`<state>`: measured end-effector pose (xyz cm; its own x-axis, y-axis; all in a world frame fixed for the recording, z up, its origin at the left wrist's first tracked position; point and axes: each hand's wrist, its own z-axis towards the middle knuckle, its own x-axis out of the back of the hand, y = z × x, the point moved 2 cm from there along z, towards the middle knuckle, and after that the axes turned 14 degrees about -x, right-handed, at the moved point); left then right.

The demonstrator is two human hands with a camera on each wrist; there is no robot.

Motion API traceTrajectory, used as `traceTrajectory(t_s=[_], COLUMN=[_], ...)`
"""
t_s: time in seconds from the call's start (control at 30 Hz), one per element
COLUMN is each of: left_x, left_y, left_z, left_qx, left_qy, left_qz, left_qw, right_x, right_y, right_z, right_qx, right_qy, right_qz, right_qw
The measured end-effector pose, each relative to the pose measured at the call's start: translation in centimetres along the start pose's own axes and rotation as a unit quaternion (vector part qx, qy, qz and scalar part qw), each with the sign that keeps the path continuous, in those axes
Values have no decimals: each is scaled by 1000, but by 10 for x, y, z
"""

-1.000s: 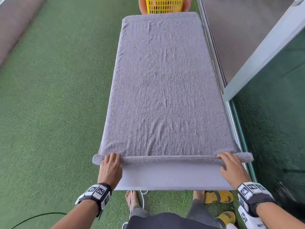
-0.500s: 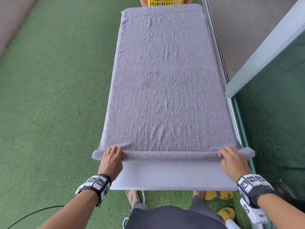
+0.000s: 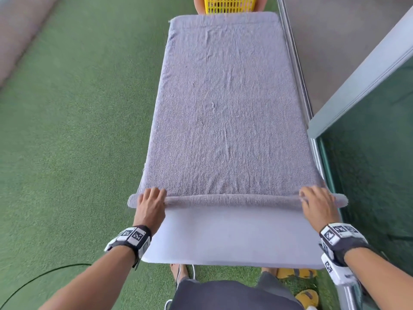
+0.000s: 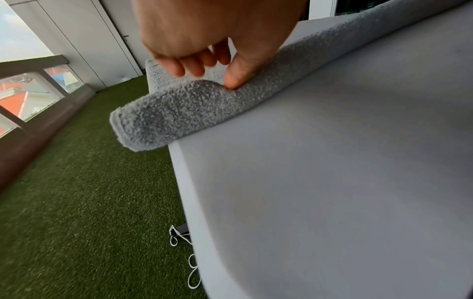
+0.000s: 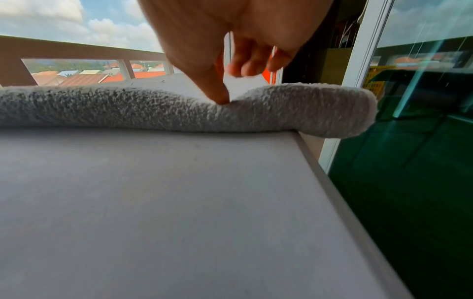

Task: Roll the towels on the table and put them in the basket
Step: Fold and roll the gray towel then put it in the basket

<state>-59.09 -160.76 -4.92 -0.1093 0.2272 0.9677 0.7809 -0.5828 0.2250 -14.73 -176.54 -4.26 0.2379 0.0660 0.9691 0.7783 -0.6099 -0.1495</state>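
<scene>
A grey towel [image 3: 223, 108] lies spread along the white table [image 3: 232, 238]. Its near end is wound into a thin roll [image 3: 232, 199] that overhangs both long edges. My left hand [image 3: 152, 202] holds the roll's left end, my right hand [image 3: 317, 202] the right end. In the left wrist view the thumb [image 4: 238, 74] digs into the roll [image 4: 179, 117] while the fingers curl over it. The right wrist view shows the same: thumb [image 5: 212, 85] pressed into the roll [image 5: 128, 109], fingers curled behind. A yellow basket [image 3: 229, 5] stands beyond the table's far end.
Green artificial turf [image 3: 78, 142] surrounds the table. A glass sliding door [image 3: 368, 175] and its metal track [image 3: 297, 70] run close along the right side. Yellow slippers [image 3: 297, 272] and a white cord [image 4: 192, 271] lie on the floor by my feet. A balcony railing [image 4: 38, 81] stands at left.
Both hands have pushed the roll a little farther from the near edge. The roll has grown slightly thicker and the bare strip of table in front of it is wider.
</scene>
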Motion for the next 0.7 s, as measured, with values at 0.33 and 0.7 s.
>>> traceTrajectory(t_s=[0.33, 0.7], left_x=[-10, -11], left_y=[-2, 17], left_z=[0, -46], left_qx=[-66, -54], left_qy=[-6, 3], left_qz=[-48, -44], left_qw=[997, 998], right_x=[-17, -24], right_y=[-3, 8], right_z=[3, -56], right_qx=[27, 4], right_qy=[-72, -63], right_qz=[9, 63], right_qw=[997, 996])
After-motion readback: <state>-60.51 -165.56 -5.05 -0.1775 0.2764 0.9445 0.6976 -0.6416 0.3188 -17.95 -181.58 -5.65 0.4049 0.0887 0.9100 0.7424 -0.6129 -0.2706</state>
